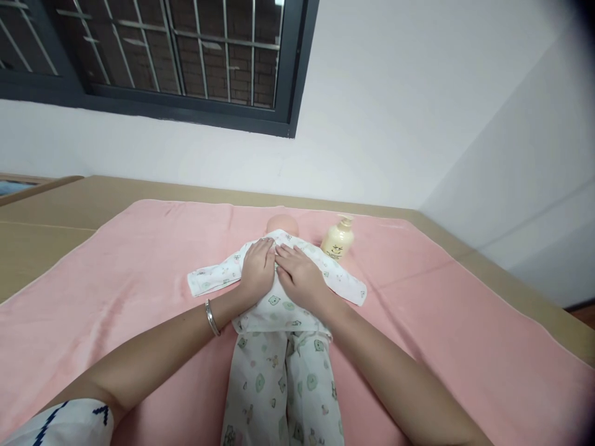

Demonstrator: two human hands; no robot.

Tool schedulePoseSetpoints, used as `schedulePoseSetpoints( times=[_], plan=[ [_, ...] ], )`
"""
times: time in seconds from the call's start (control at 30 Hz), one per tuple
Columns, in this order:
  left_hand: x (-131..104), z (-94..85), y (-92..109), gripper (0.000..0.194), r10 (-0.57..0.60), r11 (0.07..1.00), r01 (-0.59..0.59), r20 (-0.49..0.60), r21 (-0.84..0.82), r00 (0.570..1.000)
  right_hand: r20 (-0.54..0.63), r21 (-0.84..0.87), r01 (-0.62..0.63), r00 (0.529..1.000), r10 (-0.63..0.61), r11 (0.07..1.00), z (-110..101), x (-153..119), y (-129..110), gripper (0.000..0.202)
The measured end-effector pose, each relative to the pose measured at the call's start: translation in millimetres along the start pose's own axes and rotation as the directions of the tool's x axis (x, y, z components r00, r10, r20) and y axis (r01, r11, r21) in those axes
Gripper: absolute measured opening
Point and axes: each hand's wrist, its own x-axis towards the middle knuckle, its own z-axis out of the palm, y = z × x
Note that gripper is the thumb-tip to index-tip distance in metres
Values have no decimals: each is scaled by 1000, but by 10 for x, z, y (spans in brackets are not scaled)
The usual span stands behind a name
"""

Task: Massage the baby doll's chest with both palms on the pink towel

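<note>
A baby doll lies on its back, only the rounded top of its head showing above the collar. It wears a white long-sleeved top and matching trousers, both printed with small green and brown figures. My left hand rests flat on the chest of the top, fingers stretched toward the collar. Beside it, my right hand also lies flat on the chest, its fingertips close to the left hand. Neither hand grips anything. The doll's sleeves spread out to both sides.
A pale yellow pump bottle stands just right of the doll's shoulder. Beneath everything a pink blanket covers a wooden surface. Behind rise a white wall and a barred window with a dark frame.
</note>
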Motion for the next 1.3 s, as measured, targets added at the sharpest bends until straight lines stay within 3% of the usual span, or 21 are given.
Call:
schedulePoseSetpoints(
  times=[0.17, 0.3, 0.47, 0.6, 0.73, 0.97, 1.2, 1.3],
  plan=[
    [-142, -67, 159, 45, 23, 988, -40, 120, 146, 993, -3, 79, -257, 966, 258, 963, -8, 79, 355, 54],
    [-44, -137, 210, 48, -17, 974, -32, 212, 224, 977, -20, -48, -400, 917, 400, 915, -9, 67, 218, 54],
    [221, -168, 150, 44, -61, 969, -5, 261, 245, 963, 17, -84, -388, 920, 391, 918, -104, 7, -125, 47],
    [19, -128, 242, 46, 34, 940, -103, 210, 326, 977, 51, 9, -380, 924, 379, 925, -144, 61, 56, 43],
    [-227, -144, 352, 47, 165, 904, -242, 235, 353, 958, 60, -21, -380, 923, 381, 925, -93, 111, 208, 45],
    [100, -264, 234, 48, 27, 941, -127, 304, 314, 952, 41, -134, -368, 926, 377, 920, -170, 7, -182, 45],
    [-174, -182, 340, 49, 117, 912, -203, 248, 357, 962, 80, -64, -443, 891, 447, 894, -117, 92, 148, 58],
    [-129, -214, 331, 47, 86, 934, -170, 264, 314, 961, 78, -103, -442, 890, 450, 891, -97, 70, 74, 59]
  ],
)
